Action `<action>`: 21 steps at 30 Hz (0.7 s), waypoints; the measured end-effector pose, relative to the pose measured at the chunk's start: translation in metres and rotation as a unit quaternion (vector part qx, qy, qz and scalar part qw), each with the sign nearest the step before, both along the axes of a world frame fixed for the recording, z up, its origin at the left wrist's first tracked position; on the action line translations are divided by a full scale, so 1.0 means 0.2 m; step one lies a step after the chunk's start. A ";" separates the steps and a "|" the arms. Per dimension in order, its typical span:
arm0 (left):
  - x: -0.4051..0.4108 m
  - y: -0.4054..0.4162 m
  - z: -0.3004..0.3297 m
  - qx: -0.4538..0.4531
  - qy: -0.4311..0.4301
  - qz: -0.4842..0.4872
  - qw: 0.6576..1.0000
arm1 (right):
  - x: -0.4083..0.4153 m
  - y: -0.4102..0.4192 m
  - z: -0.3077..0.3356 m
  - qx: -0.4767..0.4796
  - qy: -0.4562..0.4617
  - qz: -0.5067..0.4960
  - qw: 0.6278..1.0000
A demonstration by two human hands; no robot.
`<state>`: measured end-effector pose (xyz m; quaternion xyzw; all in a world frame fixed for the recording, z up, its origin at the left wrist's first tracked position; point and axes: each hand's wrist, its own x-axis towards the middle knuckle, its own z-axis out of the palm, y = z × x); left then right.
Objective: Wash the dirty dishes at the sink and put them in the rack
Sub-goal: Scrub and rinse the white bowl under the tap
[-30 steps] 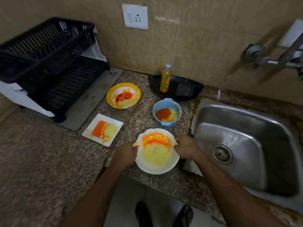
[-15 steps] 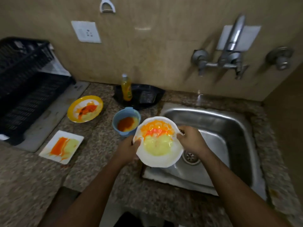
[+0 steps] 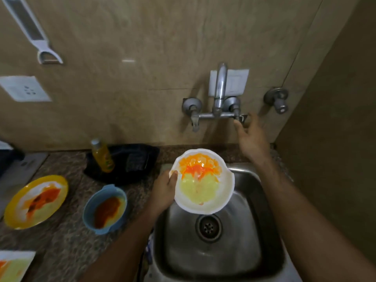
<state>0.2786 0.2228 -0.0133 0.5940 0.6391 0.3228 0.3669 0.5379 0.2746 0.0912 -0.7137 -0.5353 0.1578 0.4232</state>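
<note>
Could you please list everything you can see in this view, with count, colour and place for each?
white bowl: 1, white with orange and yellow residue, held over the sink
sink: 1, steel, lower right
tap: 1, metal, on the wall above the sink
blue bowl: 1, blue with red and yellow residue, on the counter left of the sink
yellow plate: 1, yellow rim, smeared, far left on the counter
square plate: 1, white, smeared, bottom left corner
bottle: 1, yellow-orange, in the black tray
black tray: 1, by the wall
peeler: 1, white, hanging on the wall
socket: 1, white, on the wall
left hand: grips the white bowl's rim
right hand: reaching at the tap's right handle
</note>
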 end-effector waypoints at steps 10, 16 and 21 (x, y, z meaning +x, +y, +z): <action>0.16 0.18 -0.06 0.000 -0.006 -0.024 1.000 | 0.03 0.18 -0.10 0.009 -0.030 -0.028 0.999; 0.18 0.22 -0.08 -0.004 -0.007 -0.027 1.000 | 0.02 0.18 -0.12 0.013 0.142 -0.034 0.989; 0.20 0.23 -0.10 -0.007 -0.032 -0.053 0.998 | 0.01 0.16 -0.09 0.008 0.275 -0.018 0.961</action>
